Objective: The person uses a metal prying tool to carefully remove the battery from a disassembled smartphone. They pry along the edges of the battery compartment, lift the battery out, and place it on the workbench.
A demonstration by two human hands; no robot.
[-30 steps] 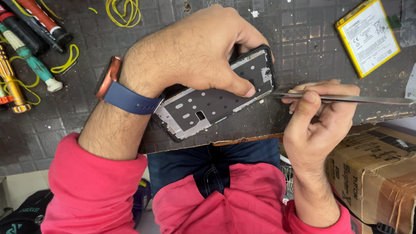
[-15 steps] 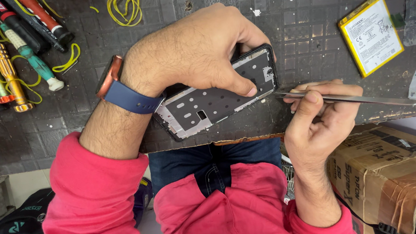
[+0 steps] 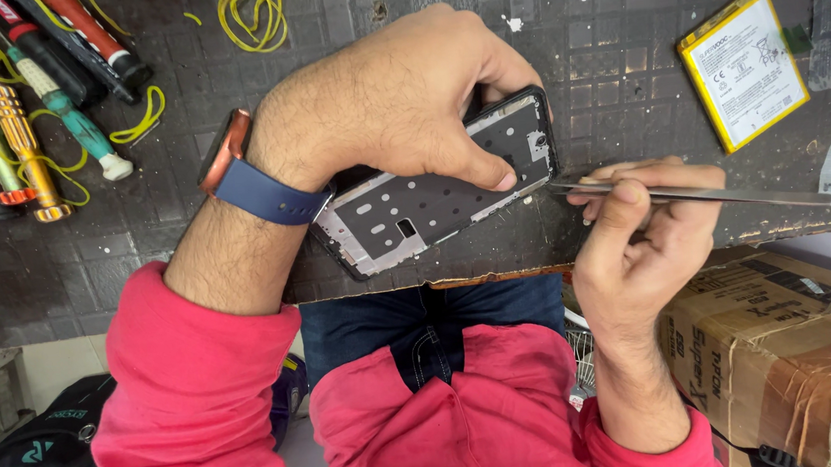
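At table centre, left hand (image 3: pixel 394 105) should pin the black opened phone frame (image 3: pixel 432 197) flat while right hand (image 3: pixel 636 234), pinching thin metal tweezers (image 3: pixel 723 195), probes its 3 o'clock edge gently.

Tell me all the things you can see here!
phone frame: one, black and grey, on the mat
tweezers: one, silver, tip at the frame's edge
battery: one, yellow and white, upper right
screwdrivers: several, mixed colours, upper left
wire loops: yellow, top
cardboard box: one, brown, lower right
bag: one, black, lower left
watch: one, blue strap, left wrist
left hand: holding the frame
right hand: gripping the tweezers
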